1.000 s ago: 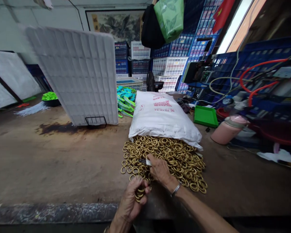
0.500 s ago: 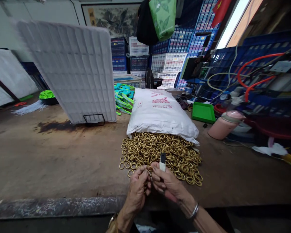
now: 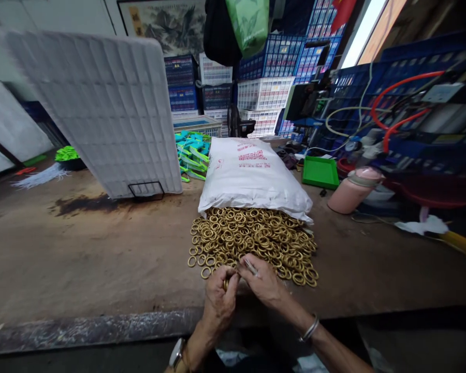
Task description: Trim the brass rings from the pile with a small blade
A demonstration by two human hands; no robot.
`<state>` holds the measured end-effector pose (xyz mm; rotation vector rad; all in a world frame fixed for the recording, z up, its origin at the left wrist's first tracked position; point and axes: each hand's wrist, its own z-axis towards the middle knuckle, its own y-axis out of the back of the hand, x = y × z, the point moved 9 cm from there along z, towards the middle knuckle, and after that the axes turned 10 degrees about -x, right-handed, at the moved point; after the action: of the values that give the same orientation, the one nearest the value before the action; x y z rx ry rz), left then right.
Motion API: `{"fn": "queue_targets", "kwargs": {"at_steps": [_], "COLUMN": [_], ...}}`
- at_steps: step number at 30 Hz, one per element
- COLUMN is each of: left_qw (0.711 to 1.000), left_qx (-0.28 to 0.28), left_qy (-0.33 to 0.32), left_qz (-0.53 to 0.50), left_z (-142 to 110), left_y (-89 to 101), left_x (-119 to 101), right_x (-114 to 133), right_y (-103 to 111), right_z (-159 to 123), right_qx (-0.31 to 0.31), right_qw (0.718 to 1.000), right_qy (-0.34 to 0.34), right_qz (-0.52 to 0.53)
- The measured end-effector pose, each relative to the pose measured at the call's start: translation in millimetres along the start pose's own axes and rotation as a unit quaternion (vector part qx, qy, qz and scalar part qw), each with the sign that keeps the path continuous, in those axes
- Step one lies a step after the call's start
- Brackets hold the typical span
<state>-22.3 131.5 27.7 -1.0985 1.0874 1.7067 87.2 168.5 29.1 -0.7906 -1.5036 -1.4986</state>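
Observation:
My left hand is closed around a brass-coloured ring, whose edge shows between the curled fingers. Against it, fingertips touching or nearly so, is my right hand, closed on a small flat blade-like tool seen almost edge-on. Its exact kind is hard to make out. Just beyond both hands lies a heap of brass-coloured rings, spilling from under a white woven sack with red print.
A tall white ribbed panel stands on the worktable at left. Green and turquoise strips lie behind it. On the right are a green tray, a pink bottle and red hoses. Stacked crates fill the back.
The right hand has turned the tool from upright to nearly edge-on, lower within its fingers. Both hands remain together in front of the heap. The whole view has shifted slightly.

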Motion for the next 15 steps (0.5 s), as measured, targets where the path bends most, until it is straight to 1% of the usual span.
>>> {"fn": "queue_targets", "kwargs": {"at_steps": [2, 3, 4, 5, 7, 8, 9, 10, 12, 15], "left_qw": [1.0, 0.999, 0.996, 0.989, 0.961, 0.944, 0.929, 0.919, 0.909, 0.909], "left_qx": [0.004, 0.01, 0.019, 0.032, 0.058, 0.067, 0.074, 0.078, 0.082, 0.086], "left_qy": [0.012, 0.034, 0.071, 0.122, 0.234, 0.278, 0.307, 0.321, 0.321, 0.311], "left_qz": [-0.016, -0.034, -0.056, -0.082, -0.137, -0.165, -0.191, -0.214, -0.25, -0.264], "left_z": [0.1, -0.2, -1.3, -3.8, -12.6, -17.4, -21.1, -23.0, -23.5, -22.9], "left_y": [-1.1, -2.3, -4.4, -7.8, -15.8, -19.4, -22.5, -24.6, -26.6, -26.9], "left_x": [-2.8, -1.8, 1.8, 7.9, 22.0, 27.3, 30.4, 31.5, 30.3, 28.0], "right_x": [-0.8, -1.8, -2.6, -3.1, -2.7, -2.1, -1.2, -0.2, 0.4, -5.3], "right_y": [-2.0, -2.7, -3.3, -4.1, -5.6, -6.2, -6.4, -6.2, -6.0, -6.1], "right_z": [0.2, 0.2, 0.0, -0.3, -1.1, -1.4, -1.7, -1.8, -1.8, -2.1], "right_qx": [0.0, -0.003, -0.006, -0.008, -0.005, -0.002, 0.0, 0.001, 0.008, 0.019], "right_qw": [0.999, 0.999, 0.999, 0.999, 0.999, 0.999, 0.999, 1.0, 1.0, 0.998], "right_qy": [-0.003, -0.008, -0.012, -0.013, -0.012, -0.011, -0.01, -0.01, -0.017, -0.042], "right_qz": [-0.034, -0.041, -0.044, -0.045, -0.043, -0.038, -0.032, -0.023, 0.004, 0.045]}}
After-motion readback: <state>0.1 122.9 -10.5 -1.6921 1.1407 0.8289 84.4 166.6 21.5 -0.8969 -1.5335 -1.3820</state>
